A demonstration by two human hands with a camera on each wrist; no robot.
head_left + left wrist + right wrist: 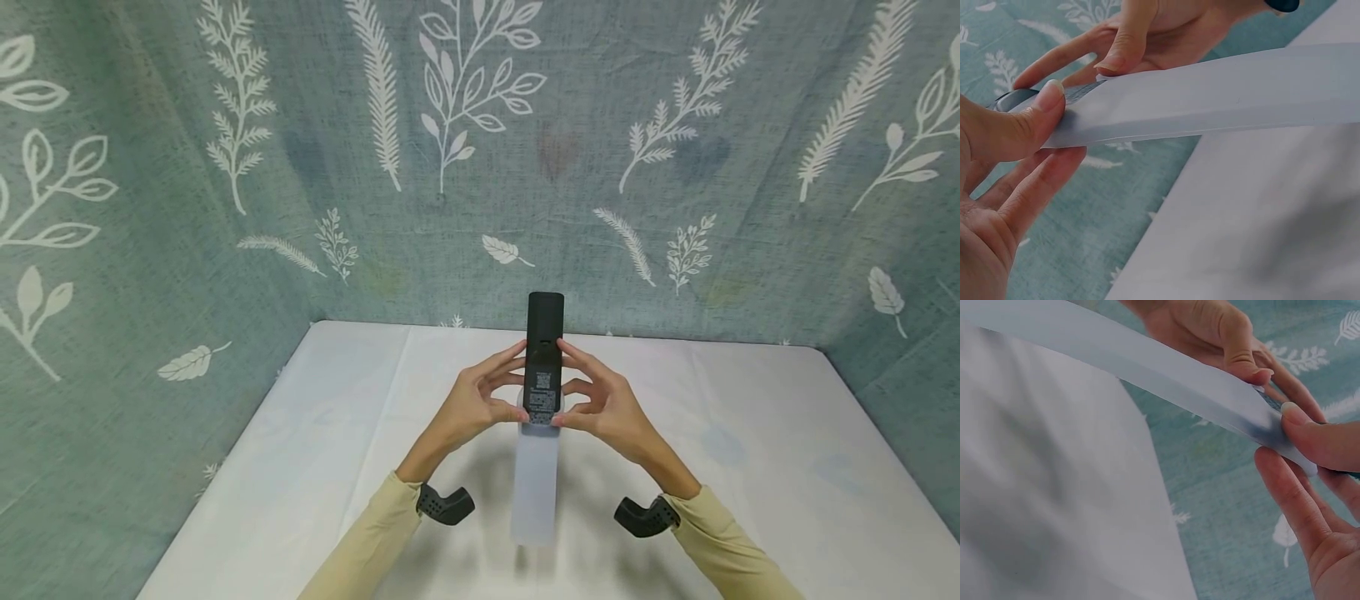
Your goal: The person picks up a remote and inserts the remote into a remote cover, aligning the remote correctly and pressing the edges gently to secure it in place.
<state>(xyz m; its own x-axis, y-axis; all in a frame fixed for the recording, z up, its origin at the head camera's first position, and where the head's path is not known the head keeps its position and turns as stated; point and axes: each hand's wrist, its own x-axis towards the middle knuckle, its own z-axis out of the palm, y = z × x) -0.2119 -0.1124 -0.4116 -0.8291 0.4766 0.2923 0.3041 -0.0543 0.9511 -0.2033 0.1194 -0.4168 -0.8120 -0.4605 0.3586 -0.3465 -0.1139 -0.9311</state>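
A black remote control (544, 321) is held up over the table, its back with printed labels facing the head camera. Its lower end sits in the mouth of a translucent, whitish sleeve (534, 492), and the rest of the sleeve hangs below. My left hand (474, 407) pinches the remote and the sleeve's mouth from the left, thumb low and fingers higher up. From the other side my right hand (609, 407) grips them the same way. In the left wrist view, the sleeve (1210, 94) looks flat beyond the remote's end.
A white-covered table (750, 450) lies below the hands. Behind it and along the sides hangs a green cloth (465, 242) with white leaf prints. Each wrist carries a dark strapped device, one on the left wrist (446, 505) and one on the right (647, 517).
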